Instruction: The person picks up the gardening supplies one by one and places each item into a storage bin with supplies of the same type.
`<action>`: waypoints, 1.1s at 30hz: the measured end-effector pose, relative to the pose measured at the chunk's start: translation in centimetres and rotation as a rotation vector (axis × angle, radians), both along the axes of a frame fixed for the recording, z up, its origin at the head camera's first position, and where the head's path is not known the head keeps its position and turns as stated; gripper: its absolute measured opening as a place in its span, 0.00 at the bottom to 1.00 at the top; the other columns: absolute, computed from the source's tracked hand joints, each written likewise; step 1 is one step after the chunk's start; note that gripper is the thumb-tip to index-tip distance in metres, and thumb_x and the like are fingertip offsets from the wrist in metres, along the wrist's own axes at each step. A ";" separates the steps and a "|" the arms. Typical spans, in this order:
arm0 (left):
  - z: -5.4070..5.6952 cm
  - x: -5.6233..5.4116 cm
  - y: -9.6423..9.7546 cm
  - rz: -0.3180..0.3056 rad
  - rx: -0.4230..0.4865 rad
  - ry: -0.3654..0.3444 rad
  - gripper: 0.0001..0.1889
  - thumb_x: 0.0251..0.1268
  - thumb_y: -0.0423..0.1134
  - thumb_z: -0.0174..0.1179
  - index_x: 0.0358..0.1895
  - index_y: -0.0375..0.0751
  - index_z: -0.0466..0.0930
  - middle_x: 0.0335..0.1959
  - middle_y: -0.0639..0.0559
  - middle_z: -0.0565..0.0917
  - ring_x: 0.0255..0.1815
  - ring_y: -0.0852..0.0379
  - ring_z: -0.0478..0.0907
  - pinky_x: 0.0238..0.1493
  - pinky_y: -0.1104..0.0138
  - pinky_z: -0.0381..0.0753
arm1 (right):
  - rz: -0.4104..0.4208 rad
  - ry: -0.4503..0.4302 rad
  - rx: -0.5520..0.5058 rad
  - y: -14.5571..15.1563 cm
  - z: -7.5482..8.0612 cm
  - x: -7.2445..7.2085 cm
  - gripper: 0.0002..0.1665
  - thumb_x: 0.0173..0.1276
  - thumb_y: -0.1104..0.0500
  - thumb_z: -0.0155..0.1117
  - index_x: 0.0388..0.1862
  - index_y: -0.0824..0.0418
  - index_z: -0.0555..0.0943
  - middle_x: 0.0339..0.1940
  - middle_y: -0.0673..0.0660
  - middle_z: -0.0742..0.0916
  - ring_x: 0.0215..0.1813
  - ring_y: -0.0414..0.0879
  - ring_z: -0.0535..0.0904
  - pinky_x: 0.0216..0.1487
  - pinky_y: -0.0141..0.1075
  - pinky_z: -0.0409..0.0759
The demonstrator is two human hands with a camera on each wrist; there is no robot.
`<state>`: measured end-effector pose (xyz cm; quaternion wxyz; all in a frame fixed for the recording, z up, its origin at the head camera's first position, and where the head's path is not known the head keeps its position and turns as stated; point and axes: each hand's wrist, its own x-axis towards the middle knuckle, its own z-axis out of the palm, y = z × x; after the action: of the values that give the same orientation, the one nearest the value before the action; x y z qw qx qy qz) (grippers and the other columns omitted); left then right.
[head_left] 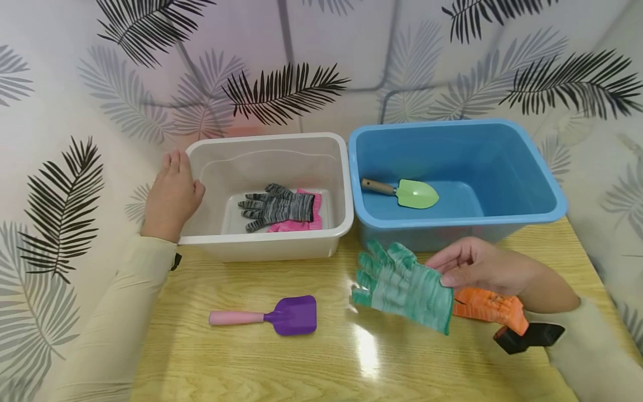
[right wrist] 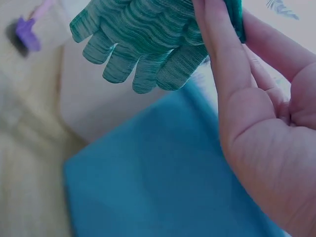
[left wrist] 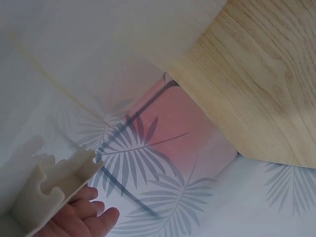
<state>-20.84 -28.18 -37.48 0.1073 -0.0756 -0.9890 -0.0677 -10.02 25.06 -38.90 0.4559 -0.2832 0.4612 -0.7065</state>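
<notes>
A green knitted glove with paler bands (head_left: 407, 293) hangs in front of the blue rectangular plastic bin (head_left: 482, 162), above the pale wood-grained table (head_left: 226, 363). Its fingers point left, toward the person's left side, and slightly away from the body; its cuff faces right and its long axis slopes down a little toward the cuff. The upper glove fingers overlap the blue bin's front wall in the head view.

The right hand (head_left: 474, 268) has thumb and fingers pinched together on the cuff's upper corner. The left hand (head_left: 173, 192) lies at the left rim of the off-white rectangular plastic bin (head_left: 261, 248), fingers extended forward and thumb apart from them; how firmly it touches the rim I cannot tell.

The bins stand side by side, their neighbouring rims just beside each other. An orange glove (head_left: 484, 304) lies on the table, partly behind the right hand and close to the table's right edge. Bare wood separates the green glove from a purple scoop with a pink handle (head_left: 295, 315). The blue bin holds a light-green trowel with a wooden handle (head_left: 418, 194); the off-white bin holds a grey-and-black striped glove (head_left: 281, 207) over a bright pink one.
</notes>
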 end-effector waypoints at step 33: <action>-0.4 -0.2 -0.2 -0.001 -0.012 0.008 0.32 0.62 0.35 0.45 0.66 0.17 0.51 0.66 0.23 0.55 0.69 0.32 0.49 0.67 0.48 0.51 | -0.140 0.076 -0.052 -8.0 13.1 -8.4 0.20 0.68 0.75 0.47 0.56 0.69 0.76 0.48 0.60 0.84 0.48 0.48 0.81 0.54 0.40 0.76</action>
<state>-21.06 -28.38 -37.85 0.1106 -0.0770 -0.9890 -0.0615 -18.43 17.04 -25.77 0.3803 -0.2885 0.4784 -0.7371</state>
